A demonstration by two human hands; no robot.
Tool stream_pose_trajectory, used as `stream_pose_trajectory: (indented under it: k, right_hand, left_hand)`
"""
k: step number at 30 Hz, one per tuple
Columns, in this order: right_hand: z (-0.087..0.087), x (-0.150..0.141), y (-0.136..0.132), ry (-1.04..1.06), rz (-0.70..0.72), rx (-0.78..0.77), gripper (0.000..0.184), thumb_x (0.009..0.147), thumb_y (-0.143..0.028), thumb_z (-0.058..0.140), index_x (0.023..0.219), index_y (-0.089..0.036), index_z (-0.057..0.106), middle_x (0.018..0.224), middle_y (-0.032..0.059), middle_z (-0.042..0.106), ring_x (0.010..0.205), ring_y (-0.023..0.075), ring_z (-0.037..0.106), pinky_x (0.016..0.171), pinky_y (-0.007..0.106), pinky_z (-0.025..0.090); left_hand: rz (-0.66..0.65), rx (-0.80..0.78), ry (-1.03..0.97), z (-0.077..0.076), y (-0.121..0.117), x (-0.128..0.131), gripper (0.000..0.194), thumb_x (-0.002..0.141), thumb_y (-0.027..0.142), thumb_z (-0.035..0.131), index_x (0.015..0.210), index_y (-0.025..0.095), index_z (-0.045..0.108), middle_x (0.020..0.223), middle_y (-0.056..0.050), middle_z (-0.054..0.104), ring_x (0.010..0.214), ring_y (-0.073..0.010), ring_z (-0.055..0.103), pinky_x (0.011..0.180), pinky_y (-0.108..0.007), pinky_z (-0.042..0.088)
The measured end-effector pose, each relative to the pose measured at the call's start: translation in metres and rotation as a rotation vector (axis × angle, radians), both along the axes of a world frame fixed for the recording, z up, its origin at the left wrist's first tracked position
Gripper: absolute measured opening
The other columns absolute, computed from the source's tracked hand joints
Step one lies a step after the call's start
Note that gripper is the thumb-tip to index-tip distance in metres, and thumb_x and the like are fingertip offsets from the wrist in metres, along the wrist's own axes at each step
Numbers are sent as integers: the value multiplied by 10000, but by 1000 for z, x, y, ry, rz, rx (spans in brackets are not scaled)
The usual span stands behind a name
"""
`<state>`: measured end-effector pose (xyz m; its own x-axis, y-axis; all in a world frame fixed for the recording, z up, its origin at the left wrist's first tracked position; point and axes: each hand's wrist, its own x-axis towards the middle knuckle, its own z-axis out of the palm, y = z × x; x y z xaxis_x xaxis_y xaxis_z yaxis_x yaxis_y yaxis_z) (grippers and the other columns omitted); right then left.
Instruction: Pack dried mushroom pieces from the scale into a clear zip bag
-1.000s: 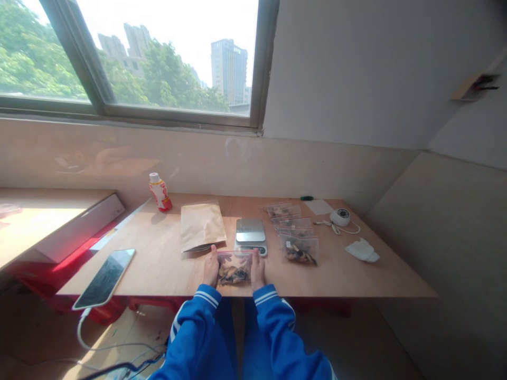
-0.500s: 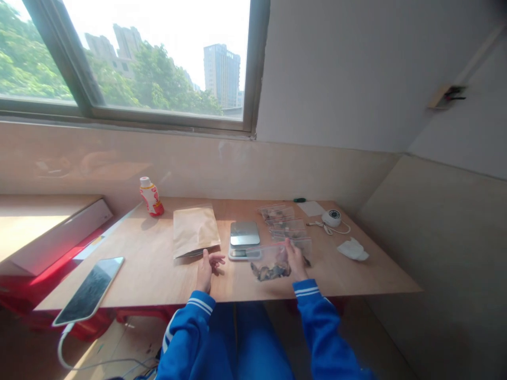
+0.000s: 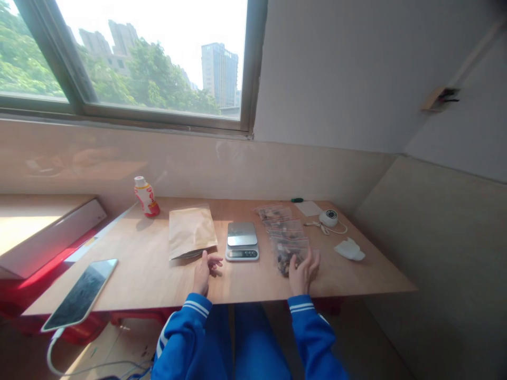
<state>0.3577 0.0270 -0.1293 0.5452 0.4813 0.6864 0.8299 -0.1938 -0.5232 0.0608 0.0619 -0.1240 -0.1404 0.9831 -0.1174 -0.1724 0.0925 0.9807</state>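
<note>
My left hand (image 3: 205,272) rests on the table just below the brown paper pouch (image 3: 192,228), its fingers apart and nothing in them. Between my hands, a small digital scale (image 3: 242,236) has a bare metal plate and a dark display at the front. On its right, my right hand (image 3: 303,270) lies with spread fingers over a clear zip bag (image 3: 283,257) of dark and brown pieces. Farther back, more zip bags (image 3: 277,215) with similar contents lie overlapping in a column.
A red and white bottle (image 3: 147,198) stands at the back left, and a phone (image 3: 81,295) with a cable lies at the left corner. A round white device (image 3: 328,217) with a cord, crumpled tissue (image 3: 349,249), white paper (image 3: 308,208) and a green object (image 3: 297,200) are on the right.
My right hand has moved the zip bag from in front of the scale to the right, laid it by the other bags and loosened its grip. My left hand stays by the pouch.
</note>
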Motion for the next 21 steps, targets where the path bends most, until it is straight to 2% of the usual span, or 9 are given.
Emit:
stream_pose_trajectory:
  k: [2,6,9,12,15,19,21]
  right_hand:
    - [-14,-14,3,-19,37,-114,601,894,-441,351,1340,-39,392,1446,291,236,1331,396,269,1009,572,296]
    - [-36,-20,25,-18,29,-263,614,898,-405,278,1347,-2,393,1406,302,328,1312,407,302,1034,590,238]
    - [-41,-12,49,-22,66,-281,624,885,-404,283,1352,-6,396,1374,295,392,1297,403,333,1041,587,226]
    - [-39,-4,67,-15,123,-306,614,880,-396,294,1362,-29,394,1357,279,429,1290,387,356,1041,584,232]
    - [-35,-4,73,-27,142,-278,630,889,-402,289,1388,-24,355,1383,278,401,1310,381,332,1043,589,235]
    - [-35,-5,66,-37,100,-134,658,915,-419,269,1438,-21,254,1467,251,289,1361,361,250,1058,575,233]
    - [-39,-2,62,-24,109,-125,633,919,-394,254,1419,-8,296,1457,247,311,1353,351,266,1060,550,253]
  left_hand:
    - [-5,-3,-12,0,0,1,682,763,717,370,709,114,683,583,-37,581,450,-117,520,433,-238,334]
    - [-14,-1,-19,1,-1,2,697,754,726,374,719,104,686,591,-42,587,450,-122,523,434,-246,342]
    - [-15,-3,-17,1,0,1,690,752,723,386,716,102,686,587,-42,587,455,-121,524,434,-243,343]
    - [-22,3,-21,1,0,1,670,751,711,405,711,105,686,579,-37,582,457,-119,523,435,-242,345]
    - [-11,10,-15,0,0,1,659,769,696,398,707,107,686,575,-35,580,455,-115,522,437,-239,346]
    - [-16,15,-1,1,-1,2,641,770,684,418,711,105,687,574,-36,584,457,-111,529,436,-231,341]
    - [-17,16,-3,1,-2,3,642,762,689,426,707,104,684,575,-39,585,454,-111,524,432,-230,335]
